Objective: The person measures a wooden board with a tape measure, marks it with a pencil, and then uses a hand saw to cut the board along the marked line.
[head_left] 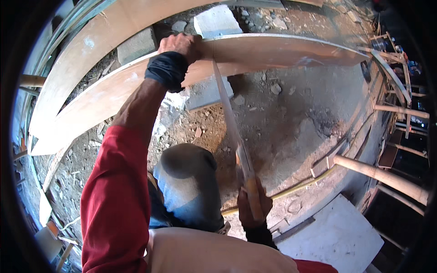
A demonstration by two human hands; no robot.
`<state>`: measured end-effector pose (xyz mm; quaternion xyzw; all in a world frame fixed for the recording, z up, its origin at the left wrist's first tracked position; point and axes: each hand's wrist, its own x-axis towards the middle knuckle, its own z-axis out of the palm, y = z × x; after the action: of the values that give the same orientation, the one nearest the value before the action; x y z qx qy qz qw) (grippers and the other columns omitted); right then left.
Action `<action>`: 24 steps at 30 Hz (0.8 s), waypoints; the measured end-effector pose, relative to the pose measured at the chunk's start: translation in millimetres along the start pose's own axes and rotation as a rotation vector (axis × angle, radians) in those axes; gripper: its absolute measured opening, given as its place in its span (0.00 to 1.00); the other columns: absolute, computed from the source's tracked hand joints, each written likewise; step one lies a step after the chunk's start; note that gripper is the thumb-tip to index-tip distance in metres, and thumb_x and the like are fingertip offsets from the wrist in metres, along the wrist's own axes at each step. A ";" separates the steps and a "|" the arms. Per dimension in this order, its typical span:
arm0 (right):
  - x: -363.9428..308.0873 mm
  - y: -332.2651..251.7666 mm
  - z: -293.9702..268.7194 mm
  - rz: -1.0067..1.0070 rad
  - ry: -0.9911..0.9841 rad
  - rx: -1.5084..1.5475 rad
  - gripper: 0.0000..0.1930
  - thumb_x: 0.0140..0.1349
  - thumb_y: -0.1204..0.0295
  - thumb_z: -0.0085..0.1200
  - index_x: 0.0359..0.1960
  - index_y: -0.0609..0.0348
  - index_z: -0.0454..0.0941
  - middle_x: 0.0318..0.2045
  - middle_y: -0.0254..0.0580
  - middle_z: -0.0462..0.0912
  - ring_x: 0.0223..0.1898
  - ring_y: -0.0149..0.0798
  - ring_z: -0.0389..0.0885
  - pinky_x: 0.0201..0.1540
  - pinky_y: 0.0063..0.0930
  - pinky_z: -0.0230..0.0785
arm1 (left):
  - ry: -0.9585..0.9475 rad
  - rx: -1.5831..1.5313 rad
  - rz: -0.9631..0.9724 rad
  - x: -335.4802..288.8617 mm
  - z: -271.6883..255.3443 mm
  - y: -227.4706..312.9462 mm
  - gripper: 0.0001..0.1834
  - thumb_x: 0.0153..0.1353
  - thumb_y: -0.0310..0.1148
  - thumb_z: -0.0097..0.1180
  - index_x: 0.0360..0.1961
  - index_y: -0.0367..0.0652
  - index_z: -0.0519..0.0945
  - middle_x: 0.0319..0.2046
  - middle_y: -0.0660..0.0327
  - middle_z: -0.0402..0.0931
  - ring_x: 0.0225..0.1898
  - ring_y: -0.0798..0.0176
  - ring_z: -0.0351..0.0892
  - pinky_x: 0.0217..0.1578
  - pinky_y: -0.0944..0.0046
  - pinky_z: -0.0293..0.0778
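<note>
A long, pale wooden board (268, 51) spans the view from the lower left to the far right, seen along its face. My left hand (180, 46), with a dark band at the wrist, is closed over its far edge. Low in the view my right hand (253, 207) is wrapped round the wooden handle of a handsaw (226, 102). The blade points away from me, and its far end meets the board just right of my left hand. A thin dark line crosses the board there. My bent knee in blue jeans (186, 175) is below the board.
Concrete blocks (217, 20) lie beyond and under the board. Another wide board (86, 50) rests at the far left. Rubble covers the dirt ground. Bamboo poles (382, 177) stick in from the right, near a white panel (334, 239).
</note>
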<state>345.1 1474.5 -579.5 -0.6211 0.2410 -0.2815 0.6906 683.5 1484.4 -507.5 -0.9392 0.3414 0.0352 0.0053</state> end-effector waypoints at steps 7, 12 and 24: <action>108.6 -60.6 32.1 -0.315 -0.107 -0.575 0.26 0.68 0.71 0.57 0.67 0.63 0.72 0.43 0.56 0.87 0.31 0.47 0.86 0.38 0.34 0.80 | -0.022 -0.025 -0.005 -4.4 -11.2 8.8 0.24 0.57 0.60 0.66 0.51 0.64 0.86 0.45 0.53 0.86 0.48 0.46 0.86 0.49 0.45 0.80; -16.2 -96.7 -3.3 -0.359 0.003 -0.559 0.25 0.67 0.72 0.58 0.64 0.70 0.73 0.49 0.60 0.86 0.45 0.47 0.90 0.43 0.33 0.82 | -0.048 -0.040 -0.014 -1.6 -4.7 2.8 0.24 0.59 0.59 0.64 0.52 0.63 0.85 0.46 0.54 0.86 0.49 0.47 0.86 0.49 0.46 0.81; 74.2 -29.6 13.6 -0.294 -0.034 -0.490 0.27 0.63 0.71 0.60 0.65 0.62 0.74 0.51 0.59 0.85 0.42 0.54 0.90 0.42 0.40 0.84 | -0.007 0.037 0.042 -11.7 -12.3 10.2 0.26 0.61 0.60 0.61 0.55 0.60 0.83 0.42 0.51 0.86 0.48 0.46 0.86 0.50 0.47 0.80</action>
<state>405.5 1431.2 -547.3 -0.8023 0.1975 -0.3018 0.4756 668.8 1483.7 -494.2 -0.9316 0.3614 0.0322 0.0230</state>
